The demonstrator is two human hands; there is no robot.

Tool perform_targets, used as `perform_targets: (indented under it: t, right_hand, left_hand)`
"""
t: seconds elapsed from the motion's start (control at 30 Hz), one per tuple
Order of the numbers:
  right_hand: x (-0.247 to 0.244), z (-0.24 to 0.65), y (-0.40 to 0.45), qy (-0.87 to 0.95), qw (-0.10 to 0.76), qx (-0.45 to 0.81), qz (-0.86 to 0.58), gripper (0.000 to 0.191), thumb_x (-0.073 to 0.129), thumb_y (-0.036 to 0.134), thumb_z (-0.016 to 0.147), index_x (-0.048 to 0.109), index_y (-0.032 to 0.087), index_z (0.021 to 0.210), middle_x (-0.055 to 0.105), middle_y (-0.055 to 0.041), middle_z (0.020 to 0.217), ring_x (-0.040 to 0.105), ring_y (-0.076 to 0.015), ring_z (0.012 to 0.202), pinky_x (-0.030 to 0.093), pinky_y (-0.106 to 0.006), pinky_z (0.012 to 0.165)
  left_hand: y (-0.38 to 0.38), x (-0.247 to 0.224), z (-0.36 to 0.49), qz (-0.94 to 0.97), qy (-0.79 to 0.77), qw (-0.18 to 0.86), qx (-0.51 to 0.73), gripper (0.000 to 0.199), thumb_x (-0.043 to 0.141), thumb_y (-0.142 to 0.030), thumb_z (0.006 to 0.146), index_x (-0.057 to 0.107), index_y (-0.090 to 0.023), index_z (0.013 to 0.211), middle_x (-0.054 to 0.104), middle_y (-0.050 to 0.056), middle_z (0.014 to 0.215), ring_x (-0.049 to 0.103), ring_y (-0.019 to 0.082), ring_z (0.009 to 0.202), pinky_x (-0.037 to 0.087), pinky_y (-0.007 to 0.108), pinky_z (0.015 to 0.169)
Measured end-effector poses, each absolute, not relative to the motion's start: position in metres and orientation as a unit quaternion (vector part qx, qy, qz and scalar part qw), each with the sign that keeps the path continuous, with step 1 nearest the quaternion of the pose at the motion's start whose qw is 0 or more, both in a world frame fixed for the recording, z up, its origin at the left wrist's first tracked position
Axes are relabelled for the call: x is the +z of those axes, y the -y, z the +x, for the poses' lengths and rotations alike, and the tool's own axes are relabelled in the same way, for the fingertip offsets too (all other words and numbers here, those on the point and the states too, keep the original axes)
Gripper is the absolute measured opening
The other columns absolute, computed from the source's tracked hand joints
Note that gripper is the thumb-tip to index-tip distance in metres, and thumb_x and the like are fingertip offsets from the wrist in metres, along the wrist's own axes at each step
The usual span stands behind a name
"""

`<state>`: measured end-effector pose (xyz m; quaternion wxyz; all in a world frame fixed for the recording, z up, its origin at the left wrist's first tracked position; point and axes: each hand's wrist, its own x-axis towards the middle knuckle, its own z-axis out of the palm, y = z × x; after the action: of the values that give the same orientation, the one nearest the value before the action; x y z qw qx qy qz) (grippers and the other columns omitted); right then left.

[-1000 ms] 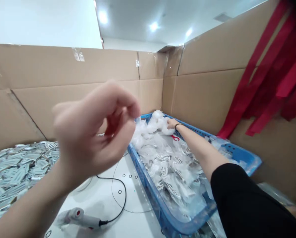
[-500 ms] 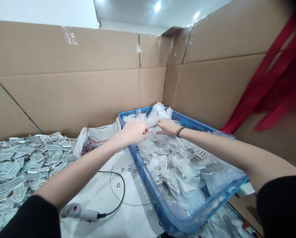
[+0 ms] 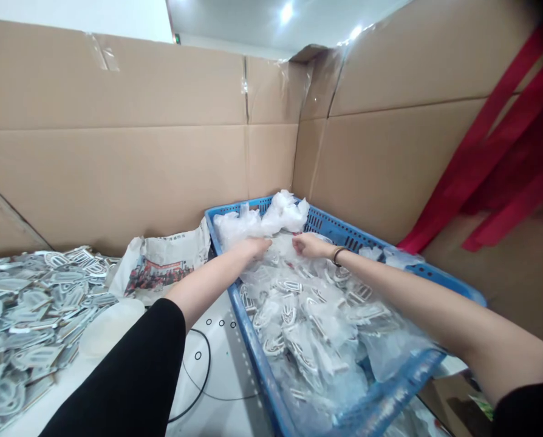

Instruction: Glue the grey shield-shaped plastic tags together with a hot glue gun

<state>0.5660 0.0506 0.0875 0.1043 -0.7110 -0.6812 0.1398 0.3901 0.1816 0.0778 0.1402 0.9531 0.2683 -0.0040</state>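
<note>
A blue plastic basket [image 3: 248, 331] holds clear plastic bags [image 3: 305, 315] with grey-and-white flat pieces inside. Toward the basket's far end, my left hand [image 3: 254, 246] is closed, its fingertips pinching the edge of a clear plastic bag [image 3: 281, 247]. My right hand [image 3: 310, 246], with a dark band at the wrist, has curled fingers and grips the other side of the same bag. The bag lies spread between both hands, and its lower outline blends with the bags beneath. Behind my hands sit crumpled white plastic bags [image 3: 284, 212].
Loose grey-white pieces [image 3: 39, 315] are heaped on the left. Beside them are a folded newspaper [image 3: 162, 267] and a pale rounded object [image 3: 112, 328]. A black cord [image 3: 205, 376] crosses the white table. Cardboard walls [image 3: 162, 170] stand behind, and red straps [image 3: 476, 164] hang at right.
My right hand has gone from spread fingers to a curled grip on the bag. The view has shifted, and my left arm now covers the corded handheld tool. The pale rounded object has come into sight.
</note>
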Motion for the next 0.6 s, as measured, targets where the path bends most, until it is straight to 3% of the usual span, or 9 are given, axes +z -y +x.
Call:
perform_targets:
  t: [0.13, 0.37, 0.6]
  right_hand:
    - [0.091, 0.575, -0.05, 0.636, 0.179, 0.214, -0.719, 0.03, 0.045, 0.002, 0.066, 0.053, 0.02, 0.088, 0.066, -0.0016, 0.081, 0.068, -0.0177, 0.079, 0.05, -0.025, 0.066]
    - [0.093, 0.566, -0.047, 0.467, 0.4, 0.424, -0.665, 0.026, 0.049, 0.003, 0.066, 0.048, 0.022, 0.083, 0.056, 0.002, 0.067, 0.062, -0.0166, 0.059, 0.056, -0.031, 0.062]
    - [0.095, 0.547, -0.052, 0.448, 0.498, 0.387, -0.634, 0.013, 0.048, 0.011, 0.086, 0.045, 0.023, 0.082, 0.055, -0.0008, 0.066, 0.065, -0.0199, 0.068, 0.06, -0.039, 0.073]
  left_hand:
    - [-0.187, 0.079, 0.39, 0.947, -0.27, 0.171, 0.036, 0.003, 0.071, -0.019, 0.07, 0.068, -0.02, 0.069, 0.063, 0.003, 0.062, 0.061, 0.022, 0.073, 0.049, 0.033, 0.078]
    - [-0.177, 0.098, 0.385, 0.928, -0.23, 0.248, 0.155, 0.025, 0.043, -0.017, 0.082, 0.051, -0.02, 0.058, 0.055, 0.002, 0.064, 0.051, 0.017, 0.07, 0.046, 0.029, 0.075]
    - [-0.163, 0.096, 0.39, 0.92, -0.166, 0.309, 0.173, 0.018, 0.056, -0.026, 0.085, 0.051, -0.02, 0.069, 0.054, 0.001, 0.08, 0.053, 0.017, 0.08, 0.046, 0.029, 0.084]
